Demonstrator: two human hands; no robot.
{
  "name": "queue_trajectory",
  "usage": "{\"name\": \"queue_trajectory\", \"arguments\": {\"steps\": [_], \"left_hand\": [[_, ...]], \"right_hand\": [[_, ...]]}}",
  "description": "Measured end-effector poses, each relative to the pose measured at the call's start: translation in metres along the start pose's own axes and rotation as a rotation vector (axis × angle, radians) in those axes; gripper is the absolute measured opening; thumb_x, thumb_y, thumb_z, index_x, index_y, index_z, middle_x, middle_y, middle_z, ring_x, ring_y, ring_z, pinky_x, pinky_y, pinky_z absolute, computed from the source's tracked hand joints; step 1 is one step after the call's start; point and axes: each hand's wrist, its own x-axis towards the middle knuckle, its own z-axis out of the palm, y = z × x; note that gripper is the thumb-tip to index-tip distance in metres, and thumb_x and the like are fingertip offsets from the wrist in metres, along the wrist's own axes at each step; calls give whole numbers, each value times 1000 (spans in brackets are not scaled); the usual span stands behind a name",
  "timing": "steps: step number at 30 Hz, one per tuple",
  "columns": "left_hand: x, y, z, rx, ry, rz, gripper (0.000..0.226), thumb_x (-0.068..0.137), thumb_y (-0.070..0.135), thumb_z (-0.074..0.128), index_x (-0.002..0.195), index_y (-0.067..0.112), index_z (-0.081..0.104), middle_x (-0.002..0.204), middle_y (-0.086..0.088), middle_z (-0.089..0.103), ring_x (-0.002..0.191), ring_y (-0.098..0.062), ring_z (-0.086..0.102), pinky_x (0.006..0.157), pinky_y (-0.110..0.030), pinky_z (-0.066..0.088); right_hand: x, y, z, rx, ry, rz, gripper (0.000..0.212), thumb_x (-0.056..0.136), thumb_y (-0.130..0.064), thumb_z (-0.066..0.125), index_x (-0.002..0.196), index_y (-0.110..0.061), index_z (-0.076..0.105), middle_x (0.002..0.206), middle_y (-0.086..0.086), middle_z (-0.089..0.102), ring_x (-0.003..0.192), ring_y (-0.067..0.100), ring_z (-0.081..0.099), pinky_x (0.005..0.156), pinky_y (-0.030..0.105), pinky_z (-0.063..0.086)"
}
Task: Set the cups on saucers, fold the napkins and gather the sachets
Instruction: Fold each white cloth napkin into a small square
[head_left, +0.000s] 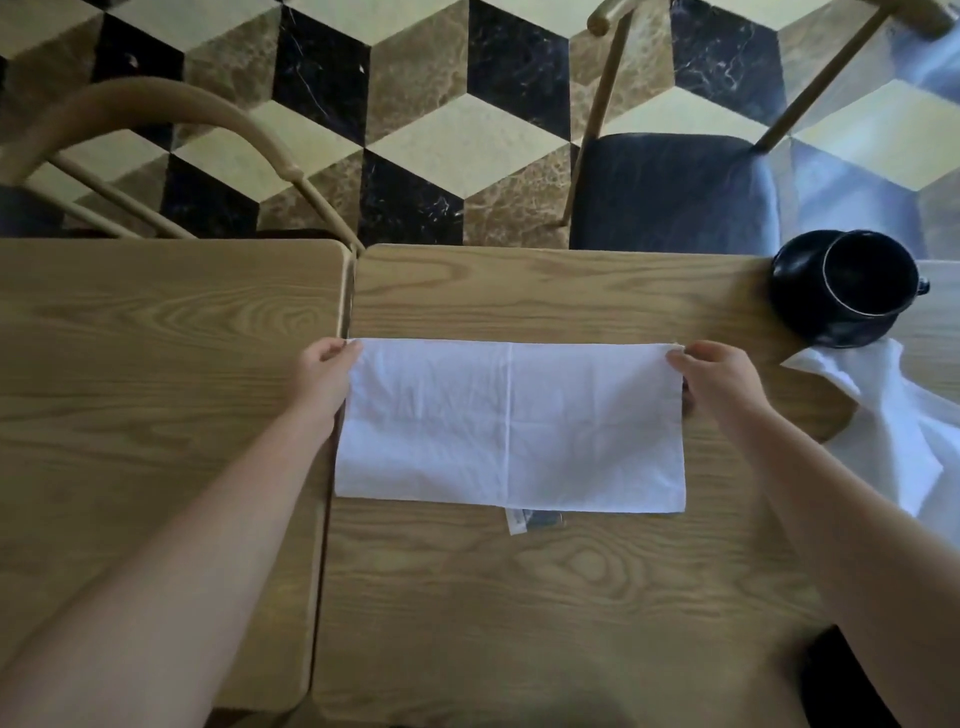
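Note:
A white cloth napkin (509, 423) lies folded in half as a wide rectangle on the wooden table (519, 597). My left hand (324, 371) pinches its far left corner. My right hand (719, 376) pinches its far right corner. A small label tag (532, 519) pokes out from under the napkin's near edge. At the far right a black cup (865, 280) stands on a black saucer (795, 296). A second white napkin (893, 441) lies crumpled just in front of the saucer. No sachets are in view.
A second wooden table (156, 389) butts against the left side, with a narrow gap between the two. Beyond the far edge stand a curved-back chair (156, 119) and a dark-cushioned chair (670, 192) on a patterned tile floor.

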Motion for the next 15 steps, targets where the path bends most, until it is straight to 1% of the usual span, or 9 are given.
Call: {"name": "queue_trajectory", "arguments": {"steps": [2, 3, 5, 7, 9, 12, 14, 15], "left_hand": [[3, 1, 3, 25, 1, 7, 17, 90, 31, 71, 76, 24, 63, 75, 8, 60, 68, -11, 52, 62, -24, 42], [4, 1, 4, 39, 2, 8, 19, 90, 30, 71, 74, 25, 62, 74, 9, 58, 67, -9, 50, 62, -23, 41], [6, 2, 6, 53, 11, -6, 22, 90, 29, 71, 71, 26, 59, 74, 8, 57, 66, -8, 48, 63, -25, 40], [8, 4, 9, 64, 16, -20, 23, 90, 29, 71, 71, 26, 58, 73, 6, 56, 64, -9, 47, 62, -27, 39], [8, 5, 10, 82, 21, -25, 23, 90, 28, 71, 71, 25, 58, 70, 6, 55, 60, -9, 45, 57, -25, 37], [13, 5, 11, 119, 30, -27, 25, 88, 30, 72, 70, 22, 57, 66, 3, 51, 55, -11, 41, 52, -26, 34], [16, 4, 11, 158, 49, -30, 24, 87, 31, 72, 72, 19, 57, 65, 3, 50, 55, -12, 42, 52, -26, 35], [17, 4, 12, 168, 59, -35, 25, 86, 32, 73, 72, 19, 57, 65, 3, 51, 56, -13, 43, 52, -26, 36]], "right_hand": [[3, 1, 0, -13, -1, 4, 27, 85, -38, 62, 80, -14, 74, 79, 14, 74, 64, 24, 63, 61, 34, 49], [5, 1, 0, -9, -4, 10, 29, 85, -37, 62, 83, -11, 74, 83, 16, 74, 64, 24, 62, 60, 32, 47], [7, 2, 1, -2, -10, 24, 31, 85, -38, 62, 85, -9, 73, 88, 19, 74, 66, 23, 61, 60, 31, 44], [8, 4, 0, 4, -16, 32, 32, 84, -39, 61, 85, -9, 74, 90, 19, 74, 67, 23, 62, 61, 32, 45], [8, 4, 0, 11, -23, 36, 33, 83, -40, 61, 83, -10, 74, 90, 19, 75, 68, 23, 63, 63, 33, 46], [9, 3, 1, -4, -29, 33, 38, 82, -43, 60, 83, -7, 72, 89, 21, 74, 69, 28, 66, 63, 34, 46], [8, 2, 2, -17, -26, 23, 40, 83, -43, 59, 83, -5, 72, 89, 21, 74, 78, 36, 71, 64, 36, 50], [8, 2, 2, -17, -26, 15, 40, 83, -42, 60, 83, -4, 72, 89, 21, 74, 83, 38, 72, 66, 40, 54]]}}
